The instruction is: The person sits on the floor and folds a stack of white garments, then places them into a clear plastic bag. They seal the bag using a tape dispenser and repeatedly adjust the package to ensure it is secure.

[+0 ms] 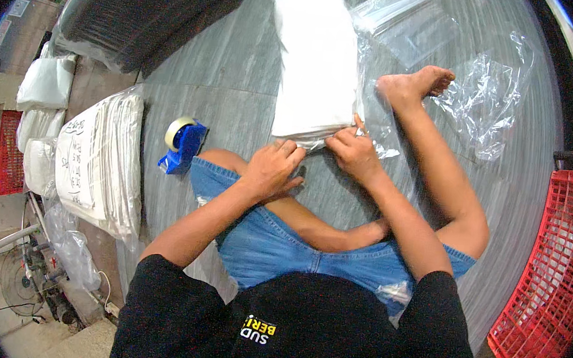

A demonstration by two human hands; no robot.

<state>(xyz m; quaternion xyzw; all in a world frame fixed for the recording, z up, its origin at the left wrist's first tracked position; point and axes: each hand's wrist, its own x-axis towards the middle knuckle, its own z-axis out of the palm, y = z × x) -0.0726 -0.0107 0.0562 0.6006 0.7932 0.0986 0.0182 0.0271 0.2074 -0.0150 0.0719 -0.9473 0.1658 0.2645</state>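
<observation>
Your left grip (275, 167) has its fingers bent against the near edge of the white folded stack (319, 64). Can't tell whether it's actually pinching anything there. Your right grip (355, 157) is curled closed on the clear plastic wrap (382, 141) at the near right corner, just beside your left one. The stack lies flat on the grey floor (191, 92), straight ahead of both grips and touching their fingertips.

Off to the left of your left grip there's a blue tape dispenser (184, 146) with a pale roll in it, and further left a big bagged white bundle (96, 159). Way past that grip, up and left, sits a dark wrapped bulk (143, 14). Beyond your right grip you've got your bare foot (411, 91), some flat clear bags (414, 26) and crumpled clear plastic (486, 106). Far right of it stands a red crate (550, 276).
</observation>
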